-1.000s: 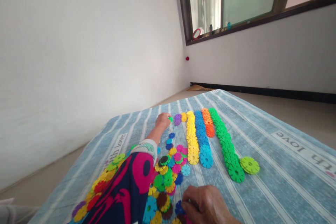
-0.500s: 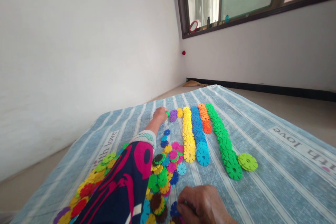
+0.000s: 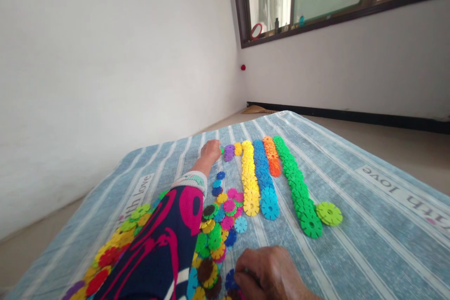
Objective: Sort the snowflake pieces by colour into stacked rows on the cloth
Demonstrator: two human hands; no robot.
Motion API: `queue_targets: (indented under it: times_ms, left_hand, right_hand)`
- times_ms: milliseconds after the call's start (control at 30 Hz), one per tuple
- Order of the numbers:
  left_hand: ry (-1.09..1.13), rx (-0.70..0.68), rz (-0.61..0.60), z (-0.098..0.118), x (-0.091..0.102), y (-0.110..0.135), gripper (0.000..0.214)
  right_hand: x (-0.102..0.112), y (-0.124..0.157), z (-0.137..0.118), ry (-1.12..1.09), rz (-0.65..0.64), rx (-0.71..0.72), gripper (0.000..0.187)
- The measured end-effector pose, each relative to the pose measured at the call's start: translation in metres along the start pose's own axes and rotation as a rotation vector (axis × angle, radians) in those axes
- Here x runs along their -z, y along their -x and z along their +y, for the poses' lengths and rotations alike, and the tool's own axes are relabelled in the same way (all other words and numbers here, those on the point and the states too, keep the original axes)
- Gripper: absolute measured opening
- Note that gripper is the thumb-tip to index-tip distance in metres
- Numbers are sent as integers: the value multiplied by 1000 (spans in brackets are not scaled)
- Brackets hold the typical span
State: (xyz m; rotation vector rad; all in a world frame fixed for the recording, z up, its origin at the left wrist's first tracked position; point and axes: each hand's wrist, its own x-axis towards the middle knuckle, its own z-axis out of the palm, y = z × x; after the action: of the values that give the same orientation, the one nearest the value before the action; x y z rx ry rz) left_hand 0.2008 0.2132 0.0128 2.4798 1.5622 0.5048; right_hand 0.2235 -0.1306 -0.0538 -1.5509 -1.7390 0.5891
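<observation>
Loose interlocking plastic discs (image 3: 108, 248) in yellow, red and green straggle along the left side of a blue-striped mattress cover (image 3: 372, 206), crossed by a navy-and-pink patterned sleeve (image 3: 158, 243). Past the cuff, the left hand (image 3: 211, 152) reaches to the far end of the layout, closed in a pinch on a small green disc (image 3: 221, 149) that barely shows beyond the fingers. Just beside it lie a short purple stack (image 3: 229, 152) and a short yellow stack (image 3: 238, 149), each only a few discs long. Nearer the camera, a mixed heap of loose discs (image 3: 218, 229) in blue, pink, green, yellow and brown remains unsorted. The right hand (image 3: 269, 274) sits at its lower edge, curled beside a dark blue disc (image 3: 230, 279); whether it grasps anything cannot be told. To the right, a long yellow row (image 3: 249, 178), a long blue row (image 3: 263, 178), a shorter orange row (image 3: 272, 159) and a long green row (image 3: 298, 187) run side by side, each a single colour. Two lime-green discs (image 3: 328, 213) lie just beside the green row's near end. Four rows stand formed; two stacks are short, and many discs lie loose.
</observation>
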Motion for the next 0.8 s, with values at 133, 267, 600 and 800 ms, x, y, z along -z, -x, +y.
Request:
queue_targets:
  times_ms: [133, 267, 600, 800]
  left_hand:
    - [-60, -19, 0, -6, 3, -3, 25]
    - [-68, -9, -10, -13, 6, 1, 26]
    - [-26, 15, -72, -13, 1, 13, 29]
    - [-30, 4, -67, -10, 3, 15, 30]
  right_hand:
    - [2, 1, 1, -12, -13, -12, 15]
    - [3, 1, -1, -18, -3, -20, 15]
    - [4, -1, -7, 14, 15, -41, 16]
    - [3, 1, -6, 6, 15, -49, 15]
